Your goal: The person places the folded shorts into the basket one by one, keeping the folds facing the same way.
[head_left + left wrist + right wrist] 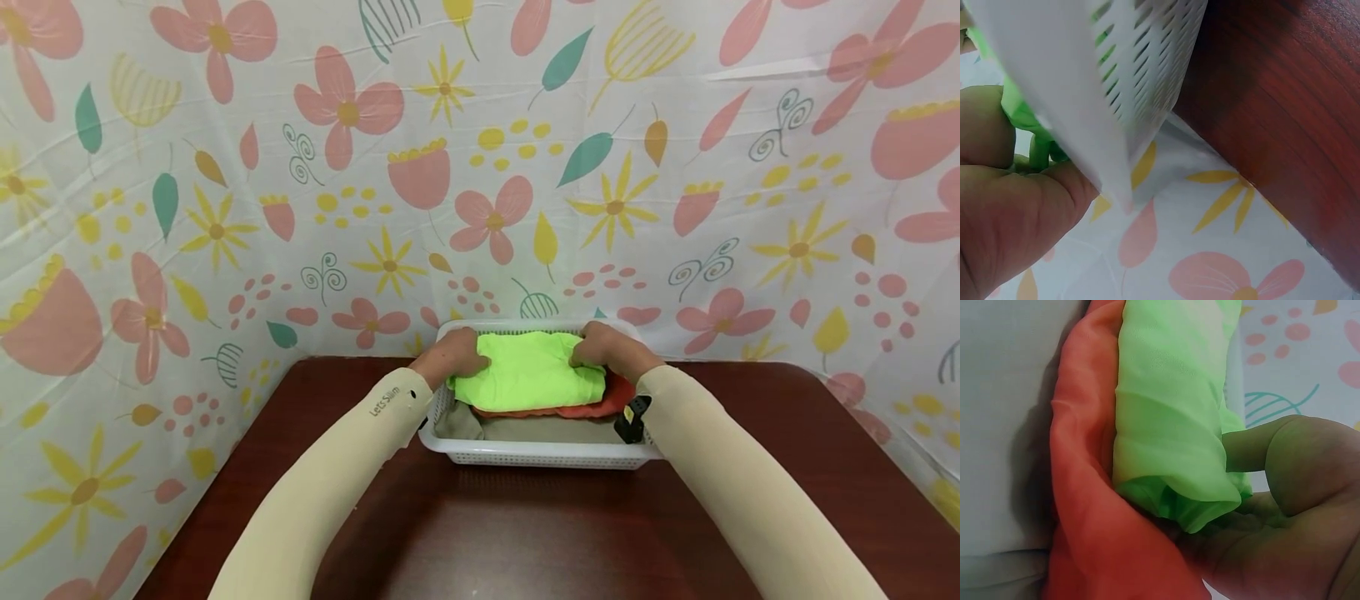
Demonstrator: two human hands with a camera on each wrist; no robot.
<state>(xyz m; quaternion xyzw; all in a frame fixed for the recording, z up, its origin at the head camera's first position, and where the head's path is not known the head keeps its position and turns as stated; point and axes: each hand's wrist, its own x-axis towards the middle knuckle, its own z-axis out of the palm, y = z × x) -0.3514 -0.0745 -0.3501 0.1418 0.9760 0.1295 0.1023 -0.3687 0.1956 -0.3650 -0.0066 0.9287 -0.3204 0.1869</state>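
A folded neon-green cloth (531,371) lies in a white plastic basket (543,450), on top of an orange-red cloth (592,407). My left hand (453,354) grips the green cloth's left end, thumb on top; in the left wrist view the basket wall hides part of that hold. At the opposite end my right hand (607,348) pinches the same cloth between thumb and fingers. Seen from the right wrist, the green fold (1172,406) rests against the orange-red cloth (1085,456). Beneath both, a grey-beige cloth (540,429) covers the basket's floor.
The basket stands on a dark red-brown wooden table (480,533), near its back edge. Directly behind hangs a white sheet (480,275) printed with flowers and leaves. A small black device (633,419) sits at the right wrist.
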